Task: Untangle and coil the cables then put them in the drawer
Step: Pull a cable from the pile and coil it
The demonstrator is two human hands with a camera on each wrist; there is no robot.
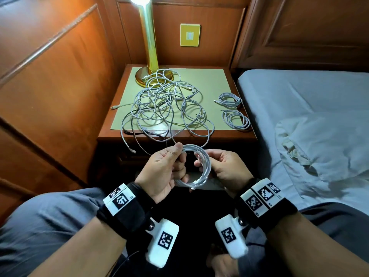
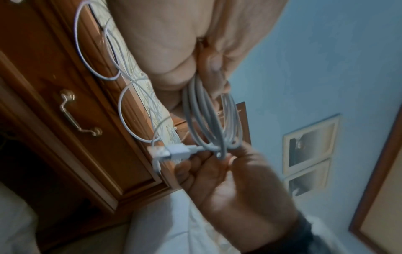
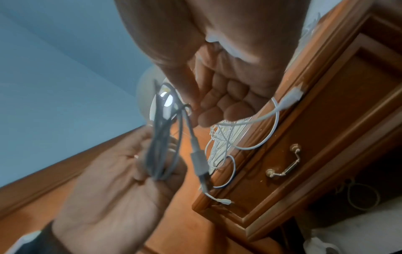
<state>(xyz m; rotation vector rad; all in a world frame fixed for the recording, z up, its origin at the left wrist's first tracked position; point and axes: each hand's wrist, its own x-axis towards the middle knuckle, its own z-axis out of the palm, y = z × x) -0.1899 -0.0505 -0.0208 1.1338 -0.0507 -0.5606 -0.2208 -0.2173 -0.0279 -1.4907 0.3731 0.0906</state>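
Both hands hold one white coiled cable [image 1: 196,166] upright in front of the wooden nightstand [image 1: 235,134], w/ wrists angled inward. Left hand [image 1: 165,172] has thumb and fingers curled round the coil's left side; right hand [image 1: 225,168] pinches its right side. A tangled heap of white cables [image 1: 165,104] covers the nightstand top, beside two small finished coils [image 1: 233,110]; the closed drawer w/ brass handle [image 2: 80,114] sits below.
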